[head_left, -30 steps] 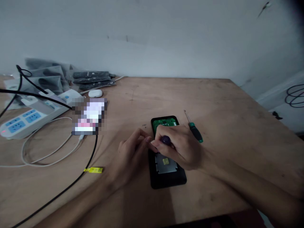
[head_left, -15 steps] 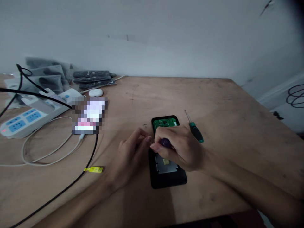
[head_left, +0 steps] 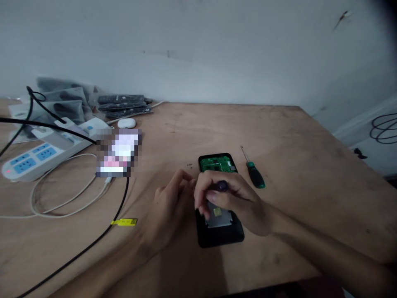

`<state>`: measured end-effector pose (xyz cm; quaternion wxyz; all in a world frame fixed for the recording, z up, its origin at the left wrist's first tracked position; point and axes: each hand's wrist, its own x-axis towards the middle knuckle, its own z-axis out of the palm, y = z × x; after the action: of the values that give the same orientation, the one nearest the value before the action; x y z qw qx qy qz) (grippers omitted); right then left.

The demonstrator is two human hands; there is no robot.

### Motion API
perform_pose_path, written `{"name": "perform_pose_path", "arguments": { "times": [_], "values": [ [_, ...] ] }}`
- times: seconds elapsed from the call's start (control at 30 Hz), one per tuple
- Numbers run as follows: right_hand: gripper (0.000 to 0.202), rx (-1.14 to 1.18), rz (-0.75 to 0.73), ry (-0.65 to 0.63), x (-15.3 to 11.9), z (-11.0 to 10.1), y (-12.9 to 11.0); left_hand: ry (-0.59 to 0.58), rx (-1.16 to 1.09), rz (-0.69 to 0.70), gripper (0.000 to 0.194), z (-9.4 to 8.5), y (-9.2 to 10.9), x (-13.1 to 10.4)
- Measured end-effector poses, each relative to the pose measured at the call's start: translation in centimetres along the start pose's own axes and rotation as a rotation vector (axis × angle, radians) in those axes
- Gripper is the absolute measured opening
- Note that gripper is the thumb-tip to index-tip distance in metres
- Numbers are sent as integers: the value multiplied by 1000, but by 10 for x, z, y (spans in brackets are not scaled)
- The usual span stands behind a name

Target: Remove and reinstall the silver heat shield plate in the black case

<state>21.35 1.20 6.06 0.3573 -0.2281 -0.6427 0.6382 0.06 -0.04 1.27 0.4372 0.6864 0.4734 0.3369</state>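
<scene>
My right hand [head_left: 235,198] is closed on a screwdriver [head_left: 222,186]; only the end of its dark purple handle shows, and its tip is hidden under the fingers. Below that hand lies a black device casing [head_left: 220,240], opened up, with a green circuit board [head_left: 217,162] at the far end and a silver metal plate [head_left: 214,222] bearing a yellowish patch nearer me. My left hand [head_left: 169,207] rests at the casing's left side, fingertips pinched together by the right fingers. What they grip, if anything, is hidden.
A green and black screwdriver [head_left: 256,176] lies right of the casing. Tiny dark bits [head_left: 190,166], perhaps screws, sit to its left. Further left are a lit phone [head_left: 124,151], a power strip [head_left: 46,153], a white earbud case [head_left: 126,123], cables and plastic-wrapped items [head_left: 124,103].
My right hand has tilted and dropped slightly, its fingers reaching lower over the metal plate. The handle's end has shifted a little to the right. My left hand stays nearly in place.
</scene>
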Motion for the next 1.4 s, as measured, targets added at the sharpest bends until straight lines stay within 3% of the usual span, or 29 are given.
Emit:
{"name": "perform_pose_path", "arguments": {
  "times": [0.2,0.3,0.4,0.63,0.83,1.07,1.23,1.4],
  "values": [
    [19,187,37,10,-2,-6,19,24,5,-78,16,-1,11,0],
    [44,227,19,-42,-1,-8,18,23,-21,-112,24,0,13,1],
    [63,266,-2,-10,-2,-6,15,15,-15,-105,23,0,14,1],
    [35,439,11,74,-6,-1,21,2,-17,-84,23,1,13,-1],
    [24,556,9,106,-7,0,28,14,27,-73,23,0,14,-1],
    [32,532,52,83,-10,5,30,46,66,-52,23,2,13,-3],
    [64,394,3,84,-13,7,25,50,65,-64,20,6,9,-6],
    [47,423,-12,84,-12,5,30,76,117,-39,23,8,10,-9]
  ]
}}
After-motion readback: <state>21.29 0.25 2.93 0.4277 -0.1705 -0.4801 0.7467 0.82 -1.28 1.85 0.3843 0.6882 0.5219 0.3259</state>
